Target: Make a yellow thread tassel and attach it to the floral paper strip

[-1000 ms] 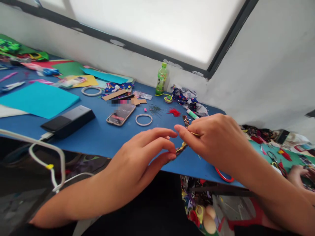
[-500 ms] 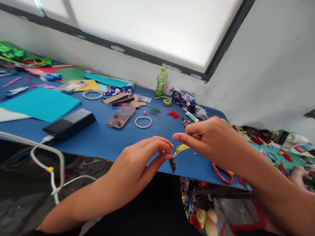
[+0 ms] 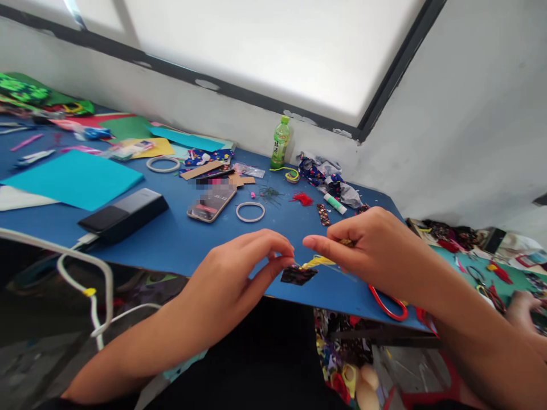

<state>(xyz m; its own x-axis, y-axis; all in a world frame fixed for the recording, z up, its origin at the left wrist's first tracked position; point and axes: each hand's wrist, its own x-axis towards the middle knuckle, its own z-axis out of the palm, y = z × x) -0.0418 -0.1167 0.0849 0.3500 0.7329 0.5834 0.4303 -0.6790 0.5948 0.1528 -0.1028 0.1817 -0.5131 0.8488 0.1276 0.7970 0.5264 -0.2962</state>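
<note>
My left hand (image 3: pixel 248 279) is closed in a pinch at the corner of a small dark patterned piece (image 3: pixel 299 275), which hangs just above the table's front edge. A yellow tassel (image 3: pixel 318 261) meets that piece at a knot by my fingertips and stretches right, under my right hand (image 3: pixel 363 242). The right fingers are curled with the thumb pointing left; a bit of something brownish-gold shows between them, its kind hidden. Beyond the right hand lies a patterned strip (image 3: pixel 323 214). Red-handled scissors (image 3: pixel 391 307), partly covered by my right forearm, rest near the edge.
On the blue table (image 3: pixel 205 245) are a power bank (image 3: pixel 123 213) with a white cable, a phone (image 3: pixel 212 202), a white ring (image 3: pixel 250 212), red threads (image 3: pixel 302 199), a glue stick (image 3: pixel 335 204) and a green bottle (image 3: pixel 280 142). Another person's hand (image 3: pixel 521 310) is at the far right.
The dark patterned piece has turned from nearly upright to flatter, showing its broad face. Both hands keep nearly the same pose. The phone's screen has lit up.
</note>
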